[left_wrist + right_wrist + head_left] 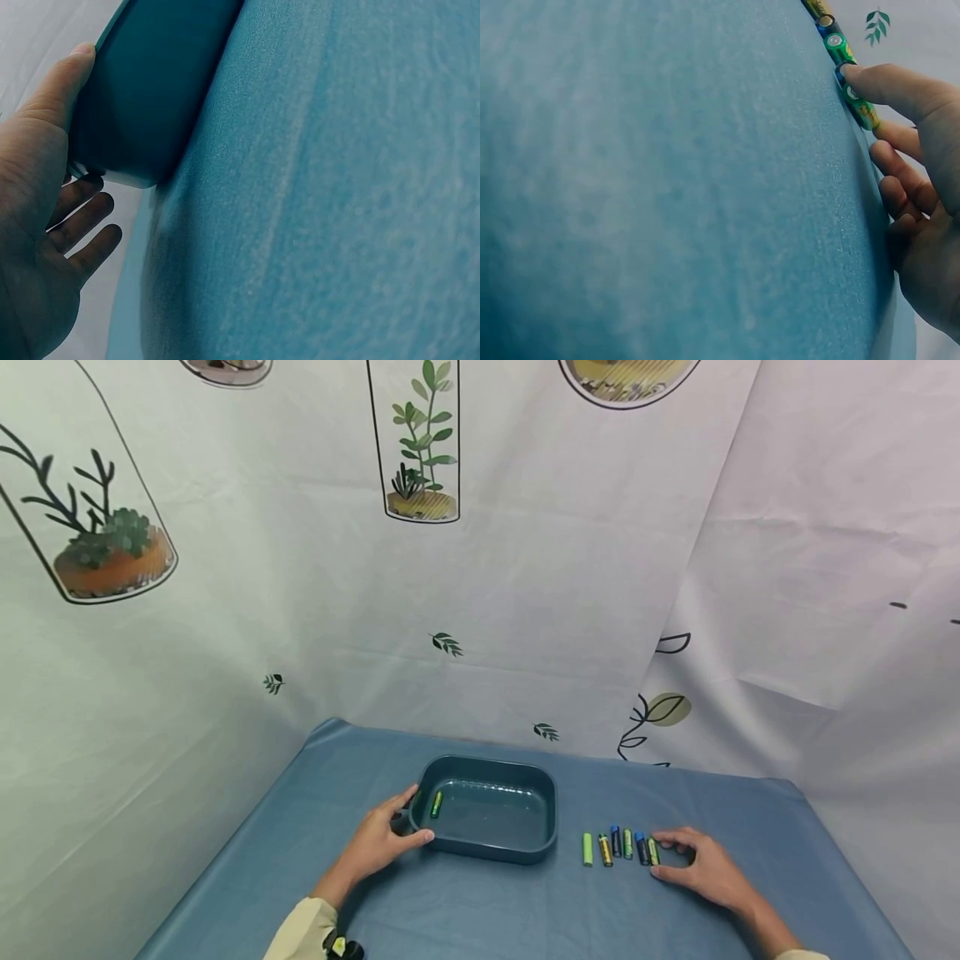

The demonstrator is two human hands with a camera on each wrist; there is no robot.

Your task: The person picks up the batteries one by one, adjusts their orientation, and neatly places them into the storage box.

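A dark teal rectangular dish (pixel 487 852) stands on the table with one green battery (pixel 437 804) lying inside near its left end. My left hand (pixel 375 839) holds that end, thumb at the front rim and fingers along the left side. In the left wrist view, the thumb lies against the dish wall (pixel 154 82) while the lower fingers spread loosely beneath. To the right of the dish, several batteries form a row. At the row's right end, a green-and-yellow battery (pixel 653 851) is pinched endwise between the thumb and index finger of my right hand (pixel 705 867).
The row also has a plain light green battery (pixel 587 849) at its left end, a yellow-and-black battery (pixel 605 850) and blue-topped ones (pixel 617 842). A blue cloth (pixel 480 910) covers the table. White fabric with plant prints (pixel 525 610) hangs behind and at the sides.
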